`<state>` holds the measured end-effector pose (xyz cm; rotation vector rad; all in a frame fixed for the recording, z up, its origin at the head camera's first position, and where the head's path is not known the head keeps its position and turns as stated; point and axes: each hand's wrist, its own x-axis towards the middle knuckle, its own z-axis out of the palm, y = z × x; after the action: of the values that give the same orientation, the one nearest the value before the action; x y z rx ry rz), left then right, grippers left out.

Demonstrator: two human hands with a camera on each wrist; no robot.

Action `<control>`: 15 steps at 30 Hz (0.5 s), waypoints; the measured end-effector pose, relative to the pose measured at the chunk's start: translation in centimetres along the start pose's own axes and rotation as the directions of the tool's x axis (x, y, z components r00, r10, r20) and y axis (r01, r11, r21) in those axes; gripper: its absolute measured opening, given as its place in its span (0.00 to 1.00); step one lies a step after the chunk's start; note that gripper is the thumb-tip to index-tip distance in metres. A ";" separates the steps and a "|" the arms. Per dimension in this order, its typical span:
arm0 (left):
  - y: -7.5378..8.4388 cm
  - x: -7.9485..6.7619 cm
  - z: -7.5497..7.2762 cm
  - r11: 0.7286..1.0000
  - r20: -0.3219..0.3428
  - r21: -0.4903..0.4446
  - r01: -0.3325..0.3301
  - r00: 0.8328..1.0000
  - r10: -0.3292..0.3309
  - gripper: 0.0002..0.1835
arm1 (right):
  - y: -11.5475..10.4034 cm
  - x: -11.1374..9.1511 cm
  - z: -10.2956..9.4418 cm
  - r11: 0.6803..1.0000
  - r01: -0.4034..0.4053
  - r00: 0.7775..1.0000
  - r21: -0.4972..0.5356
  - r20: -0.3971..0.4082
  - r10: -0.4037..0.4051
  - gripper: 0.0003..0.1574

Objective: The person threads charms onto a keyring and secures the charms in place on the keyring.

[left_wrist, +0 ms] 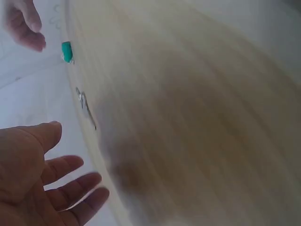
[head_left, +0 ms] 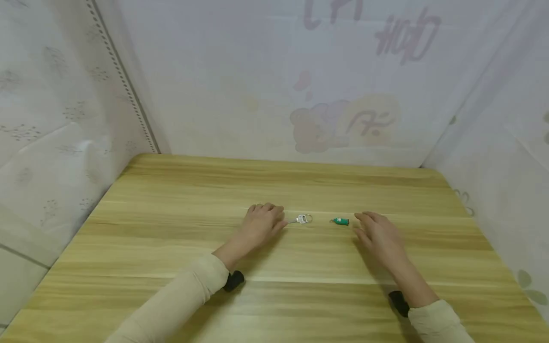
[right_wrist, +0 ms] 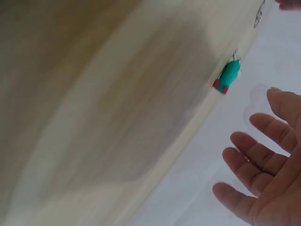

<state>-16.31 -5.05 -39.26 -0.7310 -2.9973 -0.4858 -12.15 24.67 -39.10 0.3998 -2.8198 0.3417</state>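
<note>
A small silver key on a ring [head_left: 301, 219] lies near the middle of the wooden table [head_left: 171, 228]. A little to its right lies a small green charm with a red end [head_left: 340, 221]. My left hand [head_left: 267, 218] rests on the table just left of the key, fingers relaxed, holding nothing. My right hand [head_left: 370, 226] hovers just right of the green charm, fingers spread and empty. The left wrist view shows my left hand [left_wrist: 56, 183] open, with the key [left_wrist: 85, 106] and the charm [left_wrist: 67, 52] beyond. The right wrist view shows my right hand [right_wrist: 263, 174] open below the charm [right_wrist: 227, 76].
White patterned sheets [head_left: 266, 85] wall in the table at the back and on both sides. A black wrist mount [head_left: 233, 280] sits by my left cuff, and another [head_left: 399, 302] by my right.
</note>
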 end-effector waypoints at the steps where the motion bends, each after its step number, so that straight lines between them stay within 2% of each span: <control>1: 0.3 0.3 0.2 1.000 -0.002 -0.020 -0.002 1.000 0.002 0.22 | -0.2 0.3 0.2 1.000 -0.004 1.000 0.013 0.013 0.004 0.22; 5: 1.4 1.5 1.0 0.997 -0.008 -0.070 0.013 1.000 -0.013 0.19 | -0.8 1.6 1.0 0.997 -0.013 0.997 0.075 0.078 0.007 0.19; 9: 2.4 2.5 1.8 0.997 0.004 -0.065 0.051 0.999 -0.051 0.18 | -1.2 2.4 1.6 0.992 -0.007 0.991 0.127 0.131 -0.010 0.19; 15: 3.3 3.7 2.5 0.993 0.002 -0.076 0.086 0.996 -0.086 0.18 | -1.2 3.1 2.2 0.989 -0.033 0.985 0.145 0.171 0.008 0.19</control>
<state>-18.03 0.13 -40.34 -0.6077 -3.0340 -0.6069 -15.21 22.24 -40.04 0.4513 -2.9768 0.5480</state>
